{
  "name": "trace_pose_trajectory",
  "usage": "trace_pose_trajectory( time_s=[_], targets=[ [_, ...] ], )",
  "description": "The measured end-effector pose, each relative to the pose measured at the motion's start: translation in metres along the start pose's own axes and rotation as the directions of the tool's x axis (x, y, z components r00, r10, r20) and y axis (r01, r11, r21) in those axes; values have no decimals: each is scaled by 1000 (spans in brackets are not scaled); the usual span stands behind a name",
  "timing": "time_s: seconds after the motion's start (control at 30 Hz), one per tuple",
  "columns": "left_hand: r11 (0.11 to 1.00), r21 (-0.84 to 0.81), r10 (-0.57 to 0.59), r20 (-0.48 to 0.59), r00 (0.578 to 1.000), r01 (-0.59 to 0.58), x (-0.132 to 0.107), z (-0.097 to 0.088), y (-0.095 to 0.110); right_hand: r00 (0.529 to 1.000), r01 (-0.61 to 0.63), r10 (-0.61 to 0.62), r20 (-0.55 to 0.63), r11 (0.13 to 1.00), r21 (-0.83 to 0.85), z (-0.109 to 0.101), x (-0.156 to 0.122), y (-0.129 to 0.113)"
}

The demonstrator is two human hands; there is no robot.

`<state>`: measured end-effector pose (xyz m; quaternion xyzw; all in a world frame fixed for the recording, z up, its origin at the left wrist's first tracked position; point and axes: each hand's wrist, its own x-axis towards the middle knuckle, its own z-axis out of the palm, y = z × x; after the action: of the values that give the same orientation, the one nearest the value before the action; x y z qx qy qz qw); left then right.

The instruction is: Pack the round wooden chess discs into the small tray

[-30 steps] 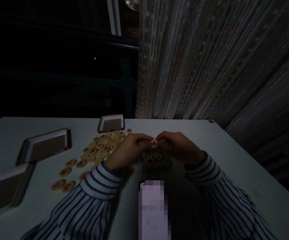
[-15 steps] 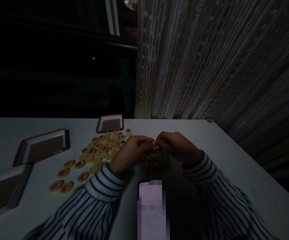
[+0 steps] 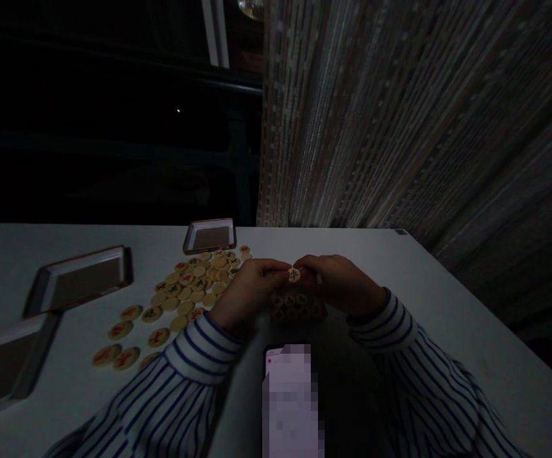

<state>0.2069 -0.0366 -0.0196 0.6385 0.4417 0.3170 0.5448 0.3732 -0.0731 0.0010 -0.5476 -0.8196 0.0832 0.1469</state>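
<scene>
A round, pale wooden Chinese chess piece (image 3: 294, 275) with a dark character is held up between my two hands, its face toward me. My left hand (image 3: 252, 286) pinches it from the left, thumb and fingers pressed together. From the right, my right hand (image 3: 343, 284) closes its fingertips at the piece's edge. Just below, a small box (image 3: 324, 313) contains Chinese chess pieces (image 3: 290, 300) set in rows; my hands hide its far part. Left of my left hand lies a loose heap of similar pieces (image 3: 185, 292), some with red or dark characters, others plain side up.
A phone (image 3: 290, 401) with a lit screen lies in front of me. Shallow trays stand on the white table (image 3: 448, 356): one at the back (image 3: 209, 236), one at the left (image 3: 82, 280), one at the near left (image 3: 4, 362). A string curtain (image 3: 352, 114) hangs behind.
The held piece has turned and shifted slightly left, so its character shows more fully. The fingers of my right hand have moved a little left. The heap and trays stay put.
</scene>
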Motion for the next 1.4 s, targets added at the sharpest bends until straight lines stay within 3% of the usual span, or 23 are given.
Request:
trace_pose_trajectory(
  time_s=[0.33, 0.57, 0.87, 1.1, 1.23, 1.4],
  targets=[
    [999, -38, -10, -49, 999, 8, 0, 6, 0, 999, 13, -19, -41, 988, -152, 4, 1, 1],
    [998, -38, 52, -29, 998, -53, 4, 7, -10, 998, 64, -63, 12, 969, -238, 4, 2, -2],
    [979, 174, 113, -8, 994, -110, 5, 2, -13, 996, 68, -49, 69, 945, -321, 3, 2, -3],
    [771, 601, 267, -7, 964, -209, 7, -7, -25, 989, 89, -33, 146, 914, -396, 1, 0, 3],
    [671, 713, 272, 15, 962, -201, 7, -10, -29, 977, 59, 38, 209, 897, -437, 4, -1, 11],
    [619, 758, 253, 55, 966, -206, 7, -11, -31, 964, 55, 65, 257, 899, -433, 10, 0, 18]
  ],
)
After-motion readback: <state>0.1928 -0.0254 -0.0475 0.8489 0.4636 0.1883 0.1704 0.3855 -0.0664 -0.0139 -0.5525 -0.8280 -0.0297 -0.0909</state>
